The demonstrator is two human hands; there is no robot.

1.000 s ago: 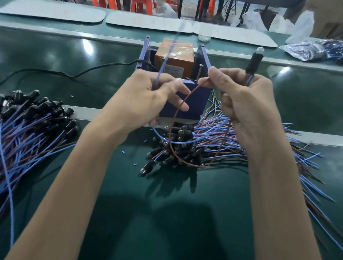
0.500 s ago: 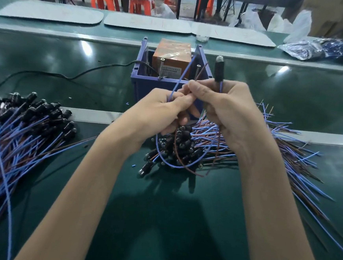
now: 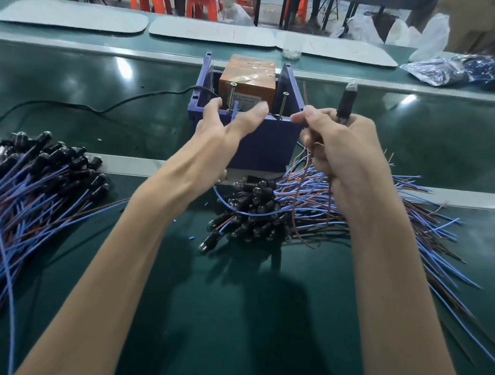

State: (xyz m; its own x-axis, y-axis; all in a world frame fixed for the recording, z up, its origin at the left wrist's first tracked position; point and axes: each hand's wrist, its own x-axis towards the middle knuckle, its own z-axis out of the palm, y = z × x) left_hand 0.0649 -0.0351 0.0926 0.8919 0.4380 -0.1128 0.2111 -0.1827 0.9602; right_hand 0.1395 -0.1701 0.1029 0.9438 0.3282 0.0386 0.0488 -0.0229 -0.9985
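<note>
The lamp (image 3: 347,99) is held in the right hand (image 3: 340,153), whose fingers are curled round its base. Its long axis stands nearly upright, with the clear tip on top, and it is above and to the right of the box (image 3: 261,147). Its two wires go down through the fist. The brown wire (image 3: 304,95) is pinched between thumb and forefinger of this hand, and its free end points up, just to the right of the right screw (image 3: 283,104). The blue wire (image 3: 235,109) makes a loop under both wrists and comes up at the left hand (image 3: 221,132).

There its end stands upright in the gap between thumb and forefinger, which are stretched and apart, and just below the left screw (image 3: 233,93). It cannot be told whether a hidden finger grips it, because the hand is blurred. It is judged that the coming move turns on these two short gaps. Each wire end must be brought to its own screw, the blue one by the left hand and the brown one by the right hand, which is the nearer.

The box is open on top. An orange block (image 3: 249,78) is seen inside it, and both screws stand at its front wall. A black cable (image 3: 98,107) runs into its left side. In front of the box lies a heap (image 3: 253,214) of lamps, with wires fanning to the right. A second heap (image 3: 35,164) lies well apart on the left of the table (image 3: 230,319).
</note>
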